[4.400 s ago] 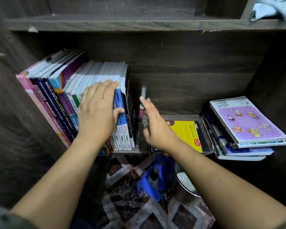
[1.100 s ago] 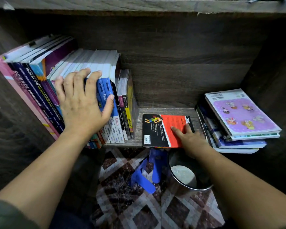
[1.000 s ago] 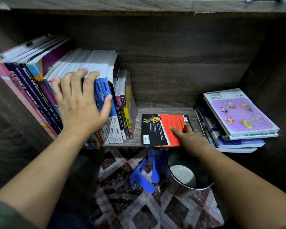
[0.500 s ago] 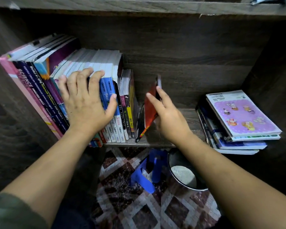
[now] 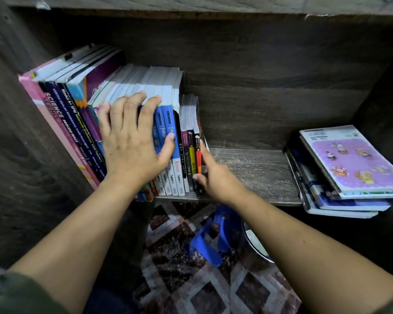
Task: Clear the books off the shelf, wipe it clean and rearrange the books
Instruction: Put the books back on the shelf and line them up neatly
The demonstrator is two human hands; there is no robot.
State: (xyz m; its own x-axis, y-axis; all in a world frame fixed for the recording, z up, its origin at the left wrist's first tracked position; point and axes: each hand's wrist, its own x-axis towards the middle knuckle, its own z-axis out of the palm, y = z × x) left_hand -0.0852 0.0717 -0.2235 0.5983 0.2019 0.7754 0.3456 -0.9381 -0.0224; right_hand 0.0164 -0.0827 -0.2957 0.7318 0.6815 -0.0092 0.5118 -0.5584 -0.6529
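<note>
A row of upright softcover books (image 5: 73, 114) fills the left end of the dark wood-grain shelf (image 5: 254, 168), leaning against its left wall. The left hand (image 5: 132, 141) lies spread flat on their spines, fingertips over the top edges and thumb on a blue spine. At the right end of the row stands a thin book with a red and black spine (image 5: 198, 155), upright and touching its neighbour. The right hand (image 5: 216, 177) pinches it low down, thumb on the foot of the spine and index finger straight along the right cover. Bare shelf board follows, then a flat stack of books topped by a purple cover (image 5: 349, 168) at the far right. Below the shelf's near edge, a blue plastic object (image 5: 204, 248) lies on a patterned brown and cream floor (image 5: 191, 279).
</note>
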